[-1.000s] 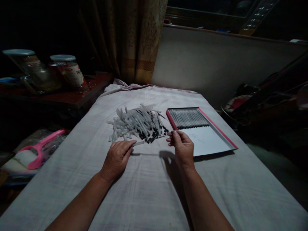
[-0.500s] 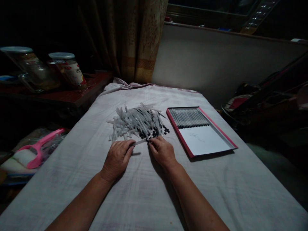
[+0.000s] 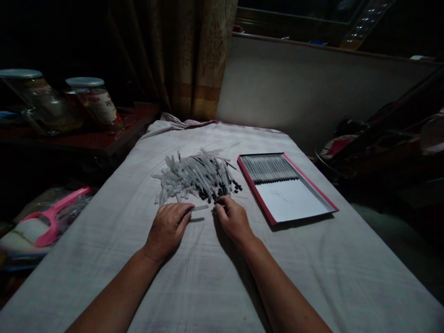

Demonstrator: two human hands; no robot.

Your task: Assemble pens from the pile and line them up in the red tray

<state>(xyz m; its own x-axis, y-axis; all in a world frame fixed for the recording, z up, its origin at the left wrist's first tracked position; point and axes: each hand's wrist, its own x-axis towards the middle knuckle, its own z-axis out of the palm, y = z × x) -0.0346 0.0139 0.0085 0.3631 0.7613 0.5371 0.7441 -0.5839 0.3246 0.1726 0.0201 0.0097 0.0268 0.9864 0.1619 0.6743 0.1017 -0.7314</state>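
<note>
My left hand is closed, thumb and fingers pinching a clear plastic pen barrel that points right, just above the cloth. My right hand pinches at the near edge of the pile, by the black pieces; its fingertips hide what they hold, if anything. A gap lies between the barrel's free end and the right fingertips. Beyond both hands spreads a loose pile of clear pen parts, with small black pen pieces along its near right side.
Right of the pile lies a shallow pink-edged box with a row of clear, black-ended pens across its far half. A pale checked cloth covers the surface. Jars stand on a dark red table at left; a pink-handled item lies below.
The barrel and my right fingertips met at a dark end before; now they are apart. My hands have hardly moved, and the view has shifted slightly.
</note>
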